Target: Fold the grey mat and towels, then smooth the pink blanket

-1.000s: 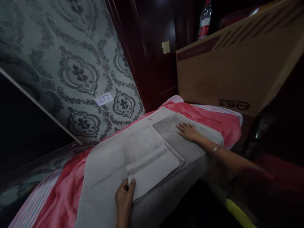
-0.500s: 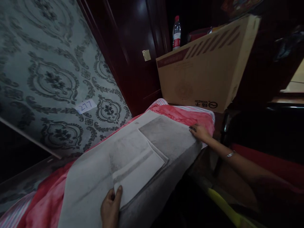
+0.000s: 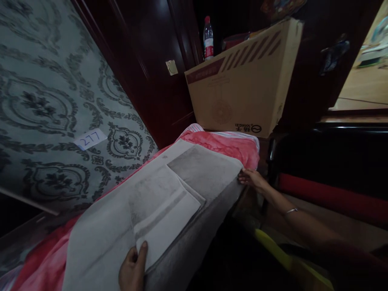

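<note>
A large grey cloth (image 3: 100, 238) lies over a narrow padded surface and hangs down its near side. On top of it rests a folded grey cloth (image 3: 172, 216) with a pale border and a darker stripe. My left hand (image 3: 133, 266) pinches the near left corner of the folded cloth, thumb on top and fingers hidden beneath. At the far right, my right hand (image 3: 254, 180) has its fingers closed on the edge of the large grey cloth, near its corner. A bracelet (image 3: 291, 210) is on my right wrist.
A pink blanket (image 3: 224, 145) with a striped edge lies under the cloths. Beyond it lean a cardboard box (image 3: 236, 89) and a plastic bottle (image 3: 208, 40). Patterned wallpaper (image 3: 39, 105) bears a paper label (image 3: 91, 139). At the right is a black chair (image 3: 327, 161).
The view has shifted, so most things sit further left. My right hand has slid from the top of the large cloth down to its near edge. My left hand keeps its pinch.
</note>
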A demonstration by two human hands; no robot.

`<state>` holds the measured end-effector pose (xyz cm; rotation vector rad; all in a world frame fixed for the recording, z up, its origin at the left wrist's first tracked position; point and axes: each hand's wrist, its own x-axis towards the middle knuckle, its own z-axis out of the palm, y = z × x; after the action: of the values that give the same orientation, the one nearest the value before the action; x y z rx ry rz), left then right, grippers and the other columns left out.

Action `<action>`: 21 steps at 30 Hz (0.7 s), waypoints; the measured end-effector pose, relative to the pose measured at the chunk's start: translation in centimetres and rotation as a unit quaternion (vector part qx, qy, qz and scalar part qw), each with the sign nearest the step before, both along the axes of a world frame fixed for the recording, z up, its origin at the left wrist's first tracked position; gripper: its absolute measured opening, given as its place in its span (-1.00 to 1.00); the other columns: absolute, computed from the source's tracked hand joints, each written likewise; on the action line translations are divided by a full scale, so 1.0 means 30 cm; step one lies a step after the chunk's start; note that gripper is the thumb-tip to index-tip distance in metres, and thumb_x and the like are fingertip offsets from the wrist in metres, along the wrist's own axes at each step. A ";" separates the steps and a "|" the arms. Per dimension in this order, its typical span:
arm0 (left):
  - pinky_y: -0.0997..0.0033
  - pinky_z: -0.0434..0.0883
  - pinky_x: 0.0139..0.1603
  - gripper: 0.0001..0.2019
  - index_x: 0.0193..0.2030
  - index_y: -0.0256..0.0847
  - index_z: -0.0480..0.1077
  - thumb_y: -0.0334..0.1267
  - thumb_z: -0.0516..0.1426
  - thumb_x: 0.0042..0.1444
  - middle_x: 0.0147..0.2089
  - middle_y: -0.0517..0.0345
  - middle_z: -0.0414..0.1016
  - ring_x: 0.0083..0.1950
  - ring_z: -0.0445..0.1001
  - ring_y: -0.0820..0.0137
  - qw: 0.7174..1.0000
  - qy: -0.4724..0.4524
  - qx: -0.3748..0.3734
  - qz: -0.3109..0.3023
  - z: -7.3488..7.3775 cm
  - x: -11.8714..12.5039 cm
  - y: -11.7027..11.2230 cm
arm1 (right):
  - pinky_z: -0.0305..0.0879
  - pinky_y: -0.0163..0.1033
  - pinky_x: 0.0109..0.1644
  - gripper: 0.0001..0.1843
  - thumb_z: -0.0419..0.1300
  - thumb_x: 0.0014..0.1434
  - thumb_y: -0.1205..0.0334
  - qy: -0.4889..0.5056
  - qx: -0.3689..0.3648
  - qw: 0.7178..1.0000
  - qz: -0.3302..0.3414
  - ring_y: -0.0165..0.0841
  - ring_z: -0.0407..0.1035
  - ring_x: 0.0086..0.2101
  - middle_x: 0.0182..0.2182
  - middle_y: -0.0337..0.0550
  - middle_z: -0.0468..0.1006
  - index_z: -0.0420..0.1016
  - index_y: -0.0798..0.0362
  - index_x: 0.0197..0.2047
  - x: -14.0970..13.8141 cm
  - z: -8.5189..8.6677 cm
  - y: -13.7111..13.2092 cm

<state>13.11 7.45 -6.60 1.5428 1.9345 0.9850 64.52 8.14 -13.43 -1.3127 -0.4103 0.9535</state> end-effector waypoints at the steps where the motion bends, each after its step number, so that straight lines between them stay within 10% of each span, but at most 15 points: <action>1: 0.32 0.28 -0.41 -0.40 -0.52 -0.11 0.28 0.47 0.11 -0.18 -0.61 0.25 0.29 -0.46 0.33 0.26 1.000 -0.005 -0.003 -0.003 0.002 -0.001 0.000 | 0.45 -0.30 -0.42 -0.80 0.28 0.15 0.19 0.017 0.009 1.000 0.005 -0.40 0.44 -0.51 -0.48 -0.20 0.50 0.32 0.03 -0.33 -0.001 0.013 0.005; 21: 0.37 0.25 -0.42 -0.39 -0.54 -0.13 0.26 0.44 0.19 -0.26 -0.60 0.30 0.24 -0.45 0.30 0.33 0.996 -0.089 0.013 0.013 -0.003 0.016 -0.017 | 0.51 -0.27 -0.29 -0.85 0.27 0.03 0.29 0.063 0.041 0.997 0.014 -0.34 0.51 -0.37 -0.41 -0.18 0.60 0.41 0.01 -0.29 -0.054 0.097 0.099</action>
<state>13.60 6.95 -6.71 1.3961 1.8298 1.1225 62.91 11.11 -10.52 -1.1678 -0.3673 1.0276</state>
